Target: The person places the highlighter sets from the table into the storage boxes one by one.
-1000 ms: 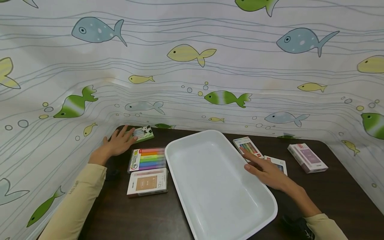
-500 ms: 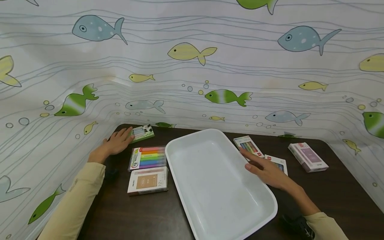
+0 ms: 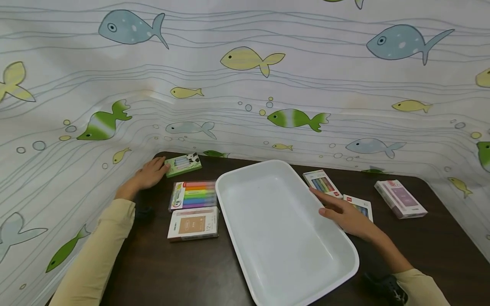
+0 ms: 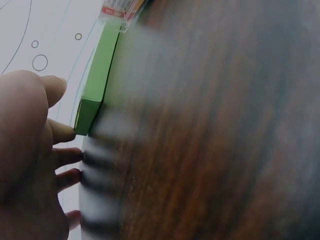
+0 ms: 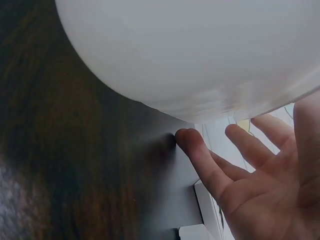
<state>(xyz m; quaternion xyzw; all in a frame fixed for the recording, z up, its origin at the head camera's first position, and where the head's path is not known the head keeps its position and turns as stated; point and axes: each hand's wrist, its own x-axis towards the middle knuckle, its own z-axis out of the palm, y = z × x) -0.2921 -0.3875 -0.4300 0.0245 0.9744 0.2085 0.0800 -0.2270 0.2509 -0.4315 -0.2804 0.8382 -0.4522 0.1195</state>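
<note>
My left hand [image 3: 150, 173] is at the near-left end of a flat green box [image 3: 185, 165] with black-and-white patches and pale sticks pictured on it. In the left wrist view, a fingertip meets the corner of the green box [image 4: 100, 70], and the other fingers reach down to the tabletop. My right hand [image 3: 350, 216] rests at the right rim of a large white tray [image 3: 283, 229], thumb over the rim. From the right wrist, the fingers [image 5: 200, 155] appear relaxed outside the tray wall [image 5: 200, 55]; whether all touch it is unclear.
Left of the tray lie a pack of rainbow-coloured pens [image 3: 199, 195] and a white-and-tan box [image 3: 193, 224]. To its right are two white boxes, one with coloured sticks pictured [image 3: 321, 183] and one partly hidden [image 3: 361, 207], plus a white-and-purple box [image 3: 401, 199]. A fish-patterned sheet [image 3: 245, 97] encloses the dark table [image 3: 183, 272].
My left hand's spread fingers have drawn together and slid off the green box to its near-left end. The head view has shifted slightly. My right hand stays at the tray's rim.
</note>
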